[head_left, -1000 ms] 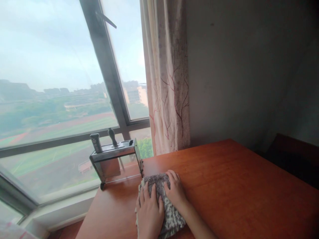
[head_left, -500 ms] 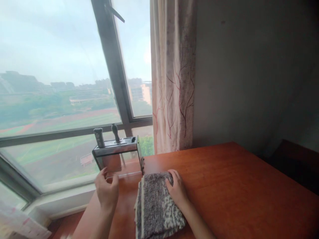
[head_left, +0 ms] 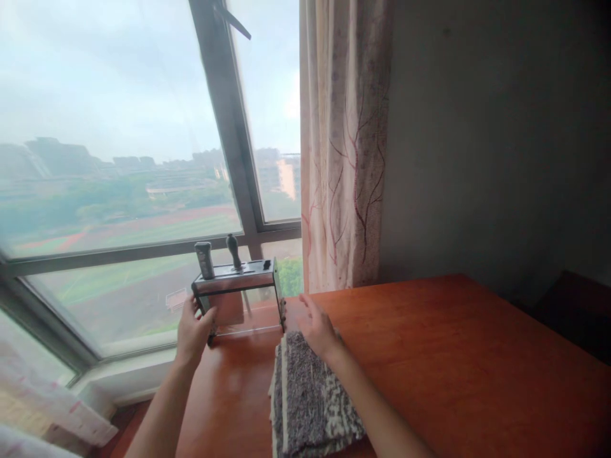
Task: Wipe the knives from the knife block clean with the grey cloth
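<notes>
Head view: what do you get on the knife holder (head_left: 241, 280)?

"I have it upright on the table (head_left: 439, 356), two dark handles (head_left: 204, 261) rising from its top."

"And the left hand (head_left: 192, 336)?"

"At the holder's left end, fingers partly curled and thumb apart, around the edge. From my seat I can't tell whether it has hold."

"The right hand (head_left: 318, 327)?"

"Just right of the holder's right end, fingers loosely spread, nothing in them that I can see. It's over the far part of the folded cloth (head_left: 308, 397); I can't tell whether they touch."

"Where's that cloth lying?"

"Nearer me than the holder and to its right. The window (head_left: 138, 210) is behind the holder, the curtain (head_left: 341, 159) behind and to its right"
</notes>
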`<state>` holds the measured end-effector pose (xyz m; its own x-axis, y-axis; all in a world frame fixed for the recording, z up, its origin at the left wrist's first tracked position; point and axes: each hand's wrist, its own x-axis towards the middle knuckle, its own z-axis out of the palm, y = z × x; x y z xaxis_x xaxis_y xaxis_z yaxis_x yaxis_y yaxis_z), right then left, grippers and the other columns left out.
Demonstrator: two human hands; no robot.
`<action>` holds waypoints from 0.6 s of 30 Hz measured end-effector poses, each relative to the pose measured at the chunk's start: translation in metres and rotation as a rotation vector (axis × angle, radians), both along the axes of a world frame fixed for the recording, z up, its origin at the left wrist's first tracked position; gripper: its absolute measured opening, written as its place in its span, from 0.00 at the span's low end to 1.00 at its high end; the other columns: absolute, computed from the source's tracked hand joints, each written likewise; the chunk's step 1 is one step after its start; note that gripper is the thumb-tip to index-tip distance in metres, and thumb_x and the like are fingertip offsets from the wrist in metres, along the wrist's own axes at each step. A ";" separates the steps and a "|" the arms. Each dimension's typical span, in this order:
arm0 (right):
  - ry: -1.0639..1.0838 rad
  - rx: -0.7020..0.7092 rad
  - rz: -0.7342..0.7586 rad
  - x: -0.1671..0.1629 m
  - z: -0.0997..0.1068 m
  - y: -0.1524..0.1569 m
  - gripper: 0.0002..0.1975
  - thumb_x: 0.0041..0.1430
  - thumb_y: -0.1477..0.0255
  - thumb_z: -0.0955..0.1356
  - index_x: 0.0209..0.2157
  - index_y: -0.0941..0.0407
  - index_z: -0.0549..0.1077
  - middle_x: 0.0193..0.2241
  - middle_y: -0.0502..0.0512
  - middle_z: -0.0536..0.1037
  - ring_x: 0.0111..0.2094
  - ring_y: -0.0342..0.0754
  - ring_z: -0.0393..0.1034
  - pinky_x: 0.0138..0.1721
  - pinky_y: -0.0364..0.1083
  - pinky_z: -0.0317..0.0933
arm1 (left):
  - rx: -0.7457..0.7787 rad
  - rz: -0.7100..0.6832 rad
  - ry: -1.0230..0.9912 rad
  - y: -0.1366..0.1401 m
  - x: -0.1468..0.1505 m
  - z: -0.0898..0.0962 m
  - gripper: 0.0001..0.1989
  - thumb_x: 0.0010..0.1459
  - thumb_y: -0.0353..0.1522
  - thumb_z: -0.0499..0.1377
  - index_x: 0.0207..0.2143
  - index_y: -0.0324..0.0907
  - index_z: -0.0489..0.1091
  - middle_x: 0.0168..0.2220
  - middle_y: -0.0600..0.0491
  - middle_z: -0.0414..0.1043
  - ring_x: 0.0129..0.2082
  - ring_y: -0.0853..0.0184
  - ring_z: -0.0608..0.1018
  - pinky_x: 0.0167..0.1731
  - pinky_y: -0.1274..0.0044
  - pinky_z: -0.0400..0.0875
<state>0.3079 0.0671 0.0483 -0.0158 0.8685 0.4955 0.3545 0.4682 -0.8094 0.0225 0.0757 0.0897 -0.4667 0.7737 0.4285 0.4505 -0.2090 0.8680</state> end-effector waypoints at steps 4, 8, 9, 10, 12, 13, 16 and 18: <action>-0.025 -0.017 0.130 -0.032 0.026 0.025 0.30 0.52 0.72 0.67 0.58 0.55 0.61 0.56 0.59 0.68 0.58 0.54 0.59 0.59 0.54 0.53 | -0.011 -0.008 0.004 -0.002 0.001 -0.002 0.32 0.47 0.37 0.59 0.55 0.42 0.59 0.49 0.46 0.68 0.52 0.53 0.69 0.52 0.60 0.63; -0.029 -0.006 0.191 -0.046 0.034 0.032 0.33 0.50 0.73 0.67 0.59 0.57 0.59 0.57 0.60 0.66 0.59 0.55 0.58 0.59 0.55 0.51 | -0.009 -0.057 -0.011 -0.004 -0.001 -0.006 0.32 0.49 0.38 0.59 0.57 0.43 0.58 0.52 0.46 0.67 0.55 0.53 0.67 0.54 0.60 0.61; -0.026 0.007 0.200 -0.046 0.033 0.031 0.34 0.49 0.74 0.67 0.60 0.57 0.59 0.57 0.60 0.66 0.59 0.55 0.58 0.59 0.55 0.52 | -0.009 -0.070 -0.013 -0.005 -0.001 -0.007 0.32 0.49 0.38 0.59 0.57 0.44 0.58 0.53 0.45 0.66 0.55 0.53 0.67 0.54 0.60 0.60; -0.020 0.023 0.207 -0.044 0.032 0.030 0.34 0.49 0.75 0.67 0.60 0.56 0.59 0.57 0.60 0.66 0.58 0.55 0.59 0.59 0.55 0.52 | -0.010 -0.083 -0.015 -0.007 0.000 -0.007 0.32 0.49 0.38 0.59 0.58 0.44 0.58 0.54 0.45 0.65 0.56 0.53 0.66 0.55 0.60 0.59; -0.006 0.052 0.211 -0.039 0.027 0.027 0.35 0.48 0.76 0.67 0.60 0.55 0.59 0.56 0.58 0.68 0.56 0.53 0.62 0.57 0.54 0.55 | -0.013 -0.104 -0.024 -0.009 0.001 -0.009 0.33 0.49 0.37 0.59 0.58 0.45 0.58 0.56 0.46 0.64 0.57 0.53 0.65 0.55 0.60 0.58; 0.002 0.060 0.209 -0.036 0.025 0.026 0.35 0.48 0.76 0.67 0.60 0.54 0.58 0.55 0.57 0.69 0.55 0.53 0.63 0.56 0.53 0.57 | -0.017 -0.116 -0.031 -0.011 0.003 -0.009 0.34 0.48 0.37 0.60 0.59 0.45 0.58 0.57 0.46 0.63 0.57 0.52 0.64 0.55 0.60 0.59; 0.012 0.045 0.182 -0.022 0.023 0.024 0.36 0.48 0.77 0.66 0.61 0.52 0.57 0.54 0.56 0.70 0.53 0.52 0.65 0.55 0.52 0.59 | -0.032 -0.158 -0.036 -0.012 0.009 -0.012 0.35 0.48 0.38 0.60 0.60 0.46 0.56 0.58 0.45 0.62 0.59 0.52 0.63 0.54 0.60 0.60; -0.009 0.032 0.149 -0.012 0.024 0.022 0.35 0.50 0.76 0.66 0.61 0.52 0.57 0.55 0.56 0.69 0.55 0.53 0.64 0.56 0.53 0.58 | -0.038 -0.186 -0.010 -0.012 0.016 -0.015 0.36 0.49 0.38 0.60 0.60 0.44 0.56 0.58 0.44 0.62 0.59 0.52 0.63 0.54 0.60 0.61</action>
